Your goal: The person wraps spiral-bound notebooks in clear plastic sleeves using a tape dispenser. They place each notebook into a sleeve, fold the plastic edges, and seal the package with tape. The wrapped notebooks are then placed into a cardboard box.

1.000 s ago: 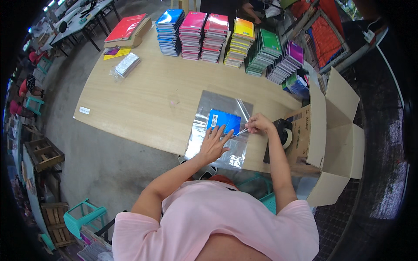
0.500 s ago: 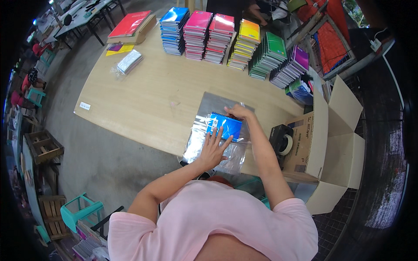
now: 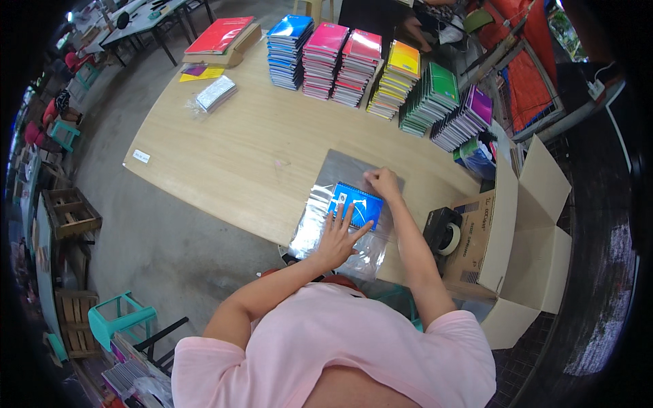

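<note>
A blue spiral-bound notebook (image 3: 367, 206) lies on a stack of clear plastic sheets (image 3: 311, 221) at the table's near edge, its coil on the far side. My left hand (image 3: 338, 239) rests on the notebook with its fingers spread, pressing on the near left part of the cover. Just beyond the notebook's far right corner, my right hand (image 3: 383, 182) hovers over or touches the plastic with curled fingers. Its fingertips are slightly blurred, and whatever they may pinch is too small to make out.
Stacks of blue (image 3: 289, 51), pink (image 3: 325, 61), yellow (image 3: 394, 78), green (image 3: 430, 98) and purple notebooks (image 3: 464, 119) line the table's far side. A black tape dispenser (image 3: 441, 231) and open cardboard box (image 3: 486, 234) stand at right. A silvery plastic-wrapped pack (image 3: 216, 94) lies far left.
My right hand has drawn back slightly from the notebook's coil edge toward the right, its fingers now more curled. My left hand stays on the cover. The whole view has shifted a little.
</note>
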A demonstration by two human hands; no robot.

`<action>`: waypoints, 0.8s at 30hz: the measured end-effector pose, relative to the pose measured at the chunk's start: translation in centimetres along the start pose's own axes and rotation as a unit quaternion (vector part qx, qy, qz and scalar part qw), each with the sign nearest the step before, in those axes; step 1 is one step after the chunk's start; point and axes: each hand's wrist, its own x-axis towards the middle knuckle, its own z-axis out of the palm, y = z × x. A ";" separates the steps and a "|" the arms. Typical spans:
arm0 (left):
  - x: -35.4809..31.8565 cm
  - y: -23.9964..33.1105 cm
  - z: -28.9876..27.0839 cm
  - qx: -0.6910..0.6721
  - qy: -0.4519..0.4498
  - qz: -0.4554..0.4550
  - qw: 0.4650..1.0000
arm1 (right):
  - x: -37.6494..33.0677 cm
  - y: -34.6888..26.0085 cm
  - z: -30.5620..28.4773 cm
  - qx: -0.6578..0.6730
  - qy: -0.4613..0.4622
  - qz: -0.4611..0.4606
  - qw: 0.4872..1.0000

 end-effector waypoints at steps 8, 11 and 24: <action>0.1 0.4 -0.2 0.006 -0.013 -0.019 1.000 | -0.8 0.6 -0.1 -0.125 0.176 -0.171 0.961; 0.0 0.1 0.1 0.008 0.006 -0.019 1.000 | -1.0 -1.5 -1.9 -0.126 0.185 -0.197 0.954; 1.6 0.3 -0.1 -0.001 0.098 -0.046 0.994 | 0.2 -5.8 -6.5 -0.077 -0.117 -0.057 0.988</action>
